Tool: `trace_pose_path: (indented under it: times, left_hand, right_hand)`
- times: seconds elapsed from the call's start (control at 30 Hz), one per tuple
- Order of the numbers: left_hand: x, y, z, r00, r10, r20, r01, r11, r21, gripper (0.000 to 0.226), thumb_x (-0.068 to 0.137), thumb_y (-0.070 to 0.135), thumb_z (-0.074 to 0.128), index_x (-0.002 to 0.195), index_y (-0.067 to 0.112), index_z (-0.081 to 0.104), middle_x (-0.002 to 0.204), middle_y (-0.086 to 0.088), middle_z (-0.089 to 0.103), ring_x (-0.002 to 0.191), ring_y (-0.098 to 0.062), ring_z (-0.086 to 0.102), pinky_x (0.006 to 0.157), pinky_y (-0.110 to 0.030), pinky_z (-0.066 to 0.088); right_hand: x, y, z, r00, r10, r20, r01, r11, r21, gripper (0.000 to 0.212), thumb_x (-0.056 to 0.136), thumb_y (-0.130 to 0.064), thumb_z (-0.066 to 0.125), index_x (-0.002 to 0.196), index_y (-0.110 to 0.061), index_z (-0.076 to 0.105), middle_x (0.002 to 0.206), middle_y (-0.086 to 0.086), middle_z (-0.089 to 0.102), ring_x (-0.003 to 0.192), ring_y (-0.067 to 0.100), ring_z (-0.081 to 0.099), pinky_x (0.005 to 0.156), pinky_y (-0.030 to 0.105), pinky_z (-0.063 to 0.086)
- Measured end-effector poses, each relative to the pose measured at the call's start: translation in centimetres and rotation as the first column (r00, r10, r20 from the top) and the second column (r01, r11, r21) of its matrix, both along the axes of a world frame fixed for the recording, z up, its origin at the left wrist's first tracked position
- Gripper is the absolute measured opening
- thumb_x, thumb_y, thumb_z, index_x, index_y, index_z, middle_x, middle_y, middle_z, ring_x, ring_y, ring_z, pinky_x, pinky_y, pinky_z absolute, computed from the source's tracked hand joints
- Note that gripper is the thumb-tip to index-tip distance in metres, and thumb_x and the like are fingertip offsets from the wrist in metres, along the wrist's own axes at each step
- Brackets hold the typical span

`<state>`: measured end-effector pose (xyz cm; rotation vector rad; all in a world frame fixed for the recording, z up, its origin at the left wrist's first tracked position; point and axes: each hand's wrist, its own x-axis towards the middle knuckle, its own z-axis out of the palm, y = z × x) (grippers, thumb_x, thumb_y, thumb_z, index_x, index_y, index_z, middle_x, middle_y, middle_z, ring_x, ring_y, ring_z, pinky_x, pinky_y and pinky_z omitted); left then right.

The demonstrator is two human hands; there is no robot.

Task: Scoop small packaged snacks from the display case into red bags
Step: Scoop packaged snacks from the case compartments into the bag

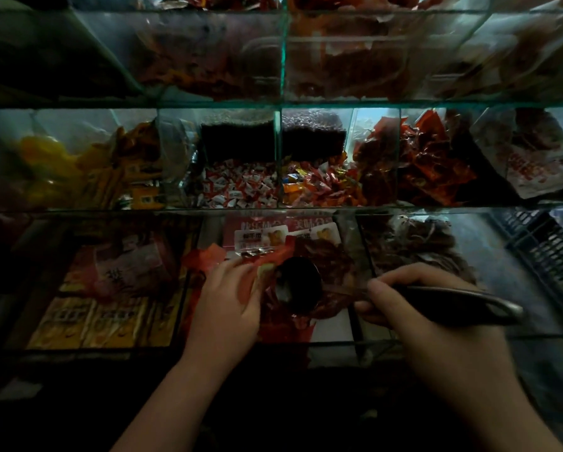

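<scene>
Both hands grip: my left hand (223,298) pinches the red bag (280,327) open just left of the scoop (298,285), my right hand (414,305) clasps its handle, and I judge a sagging bag mouth could spill snacks (326,256).

Looks like a snack shop: a tiered glass display case (281,102) split into compartments, each heaped with wrapped candies (241,187) and red snack packets (417,164).

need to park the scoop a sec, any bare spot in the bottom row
Two patches: the white floor between the red bag and the right hand gripping the scoop, and the grey strip between the brown snack pile and the black crate. The middle row and the yellow packets are packed.
</scene>
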<state>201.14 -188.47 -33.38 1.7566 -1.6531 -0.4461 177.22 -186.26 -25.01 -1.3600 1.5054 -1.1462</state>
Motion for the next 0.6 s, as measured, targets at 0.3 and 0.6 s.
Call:
trace_pose_path:
  times: [0.3,0.6]
  left_hand:
    - [0.3,-0.4,-0.5,0.998,-0.024,-0.055,0.024,1.000,-0.010,0.040,0.091,0.016,0.072,0.130,0.019,0.068,0.123,0.027,0.054,0.121,0.014,0.048,0.103,-0.005,0.032]
    - [-0.3,0.8,-0.8,0.963,-0.132,-0.234,0.189,0.951,0.243,0.100,0.083,0.027,0.068,0.160,0.044,0.006,0.157,0.039,0.005,0.134,0.031,0.000,0.111,-0.004,0.018]
  right_hand:
    - [4.5,-5.2,-6.5,0.924,0.225,-0.310,-0.192,0.972,0.134,0.007,0.091,-0.038,0.064,0.084,-0.040,0.066,0.084,-0.023,0.067,0.077,-0.006,0.063,0.064,0.019,0.049]
    - [6.3,-5.3,-8.8,0.961,0.188,-0.202,-0.120,0.944,0.307,0.022,0.071,-0.051,0.060,0.078,-0.035,0.072,0.068,-0.013,0.071,0.062,-0.001,0.065,0.061,0.027,0.053]
